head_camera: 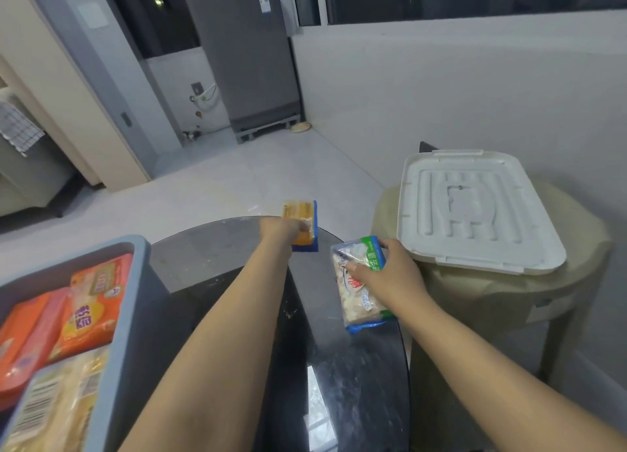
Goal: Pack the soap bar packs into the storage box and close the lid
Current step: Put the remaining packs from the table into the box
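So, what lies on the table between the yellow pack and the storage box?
In the head view, only bare dark tabletop lies between the yellow pack and the box; the left forearm reaches above it.

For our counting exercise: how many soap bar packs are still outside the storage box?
2. The yellow pack is at the table's far edge under the left hand; the white pack lies near the right edge under the right hand. Others could be out of frame.
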